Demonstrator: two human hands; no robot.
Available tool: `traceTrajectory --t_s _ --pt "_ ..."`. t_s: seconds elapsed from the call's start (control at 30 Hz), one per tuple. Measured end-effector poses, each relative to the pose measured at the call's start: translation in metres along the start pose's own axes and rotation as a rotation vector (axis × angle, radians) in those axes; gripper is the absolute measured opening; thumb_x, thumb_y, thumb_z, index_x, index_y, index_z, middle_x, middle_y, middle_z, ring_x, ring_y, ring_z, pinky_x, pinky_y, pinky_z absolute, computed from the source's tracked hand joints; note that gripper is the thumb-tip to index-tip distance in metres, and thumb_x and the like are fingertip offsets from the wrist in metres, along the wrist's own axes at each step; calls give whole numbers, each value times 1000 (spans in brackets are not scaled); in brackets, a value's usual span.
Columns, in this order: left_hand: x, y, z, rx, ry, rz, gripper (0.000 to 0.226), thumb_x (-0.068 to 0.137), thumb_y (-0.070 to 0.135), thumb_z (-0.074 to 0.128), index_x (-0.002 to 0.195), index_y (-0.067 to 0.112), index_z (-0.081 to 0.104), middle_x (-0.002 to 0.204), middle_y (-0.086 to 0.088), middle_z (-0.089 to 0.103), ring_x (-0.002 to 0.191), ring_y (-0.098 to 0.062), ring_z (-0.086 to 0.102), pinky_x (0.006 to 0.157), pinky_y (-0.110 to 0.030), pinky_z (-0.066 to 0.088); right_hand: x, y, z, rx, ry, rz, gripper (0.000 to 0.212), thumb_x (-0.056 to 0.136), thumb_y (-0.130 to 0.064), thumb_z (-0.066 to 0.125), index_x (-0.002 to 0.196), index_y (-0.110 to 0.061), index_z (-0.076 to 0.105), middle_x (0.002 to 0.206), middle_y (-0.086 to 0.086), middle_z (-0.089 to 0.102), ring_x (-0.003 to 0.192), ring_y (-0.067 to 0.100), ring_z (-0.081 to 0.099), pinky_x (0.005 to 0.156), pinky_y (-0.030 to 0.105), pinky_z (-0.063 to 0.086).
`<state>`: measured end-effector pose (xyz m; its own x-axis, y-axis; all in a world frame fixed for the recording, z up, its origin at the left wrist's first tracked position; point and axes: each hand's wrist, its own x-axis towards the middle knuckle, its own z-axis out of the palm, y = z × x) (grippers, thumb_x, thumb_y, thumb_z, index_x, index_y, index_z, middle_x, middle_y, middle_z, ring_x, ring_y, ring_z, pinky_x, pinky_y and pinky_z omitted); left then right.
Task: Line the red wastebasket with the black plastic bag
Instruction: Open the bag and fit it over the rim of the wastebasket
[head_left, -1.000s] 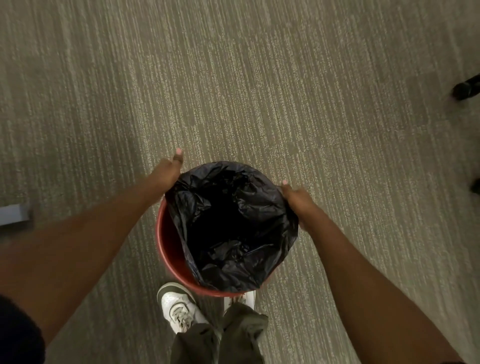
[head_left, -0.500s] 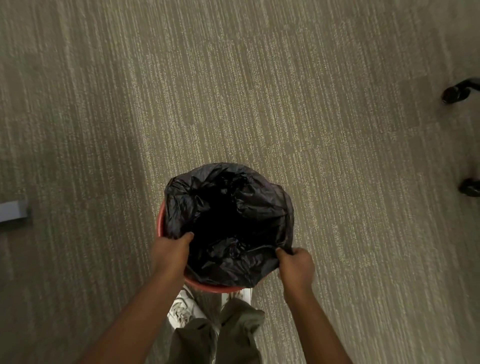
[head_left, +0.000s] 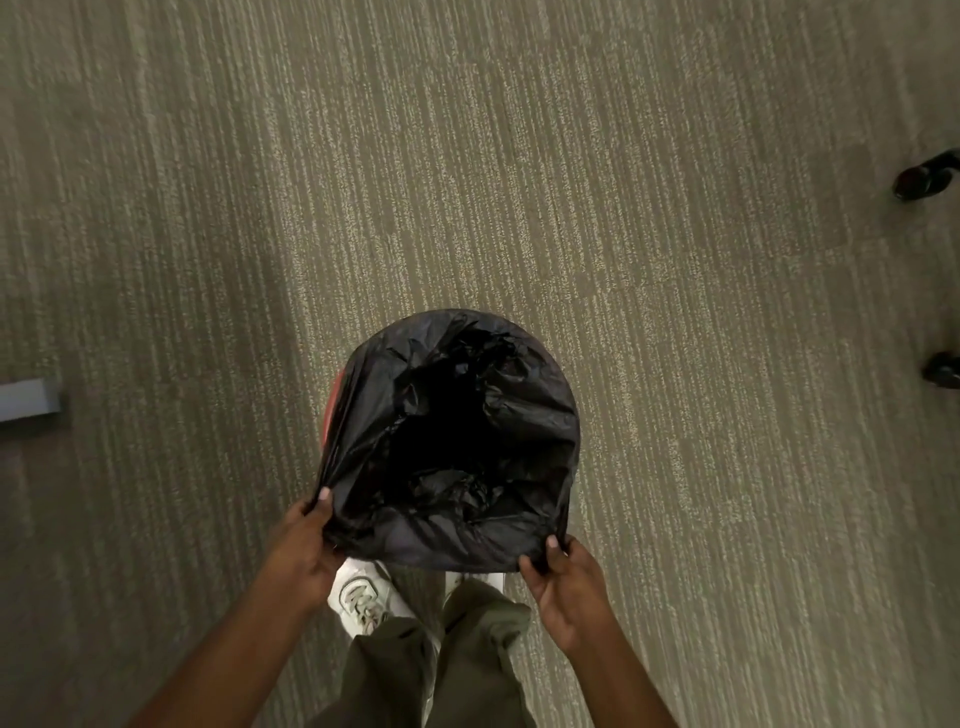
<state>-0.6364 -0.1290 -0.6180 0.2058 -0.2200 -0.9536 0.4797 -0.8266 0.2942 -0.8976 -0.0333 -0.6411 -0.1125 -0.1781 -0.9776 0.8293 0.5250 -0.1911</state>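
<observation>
The black plastic bag (head_left: 457, 384) hangs open inside the red wastebasket (head_left: 334, 402), and its mouth is folded over nearly the whole rim. Only a thin strip of red shows on the left side. My left hand (head_left: 306, 545) pinches the bag's edge at the near left of the rim. At the near right, my right hand (head_left: 563, 582) pinches the bag's edge too. The folded edge is stretched taut between the two hands over the near rim. The basket's inside is dark and hidden by crumpled plastic.
The basket stands on grey-green striped carpet. My white shoes (head_left: 363, 597) and olive trousers are right behind it. Two black chair casters (head_left: 924, 179) (head_left: 943, 370) sit at the right edge. A grey flat piece (head_left: 28, 399) lies at the left edge.
Both hands moved from the far sides of the rim to the near side. The bag's edge is now pulled down over the near rim, covering red plastic that showed before.
</observation>
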Motion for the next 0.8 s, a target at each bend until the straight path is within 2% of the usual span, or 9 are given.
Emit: traceTrajectory --t_s 0.13,0.27,0.33,0.43,0.5,0.6,0.7,0.73,0.8 --pt "6 -2 -15 -12 25 -14 25 100 24 42 117 12 55 106 -13 65 90 -29 63 53 -38 60 4 20 -8 -11 20 48 19 98 -16 46 107 -5 59 107 17 67 90 30 64 54 33 58" --pt "15 -6 -27 -81 23 -25 37 98 28 46 127 7 55 123 -16 64 107 -32 63 77 -46 56 8 38 -1 27 32 103 33 98 -26 40 112 -4 61 108 19 67 95 34 62 70 42 55" --pt "18 -7 -26 -129 -2 -49 39 98 34 44 115 10 68 114 -13 71 100 -30 69 71 -43 61 10 43 6 107 -1 100 30 92 -8 35 109 -2 59 98 18 67 93 35 61 83 47 49" --pt "19 -4 -19 -195 -65 -48 40 96 33 43 93 13 78 96 -10 77 84 -26 74 60 -41 61 13 44 20 102 -51 64 47 80 15 21 101 -1 59 69 9 68 70 25 65 76 41 58" --pt "22 -1 -16 -209 -34 -1 33 91 25 44 102 9 71 95 -11 77 82 -28 74 63 -41 62 16 47 28 51 -63 18 52 82 21 20 107 0 60 83 12 73 79 28 69 73 39 61" --pt "27 1 -14 -221 20 11 34 82 24 40 93 8 67 87 -13 75 78 -31 71 69 -37 58 22 52 34 -41 -19 -26 44 86 20 29 111 1 60 106 21 69 97 38 65 78 42 58" --pt "39 1 -14 -195 94 -9 36 77 21 40 101 4 60 103 -17 66 94 -34 62 91 -46 50 28 55 33 -163 59 -104 34 81 21 47 101 1 64 96 20 69 83 34 63 71 37 53" --pt "43 3 -14 -157 100 -9 35 78 20 41 102 3 60 99 -17 66 91 -32 64 89 -44 52 30 54 33 -181 82 -121 29 80 19 52 98 0 66 91 19 69 79 31 62 70 37 53" --pt "51 8 -10 -43 126 6 22 84 17 42 85 5 60 74 -11 66 62 -21 65 58 -25 56 36 52 33 -210 131 -134 22 80 16 56 96 4 65 85 16 68 72 28 61 67 36 52"
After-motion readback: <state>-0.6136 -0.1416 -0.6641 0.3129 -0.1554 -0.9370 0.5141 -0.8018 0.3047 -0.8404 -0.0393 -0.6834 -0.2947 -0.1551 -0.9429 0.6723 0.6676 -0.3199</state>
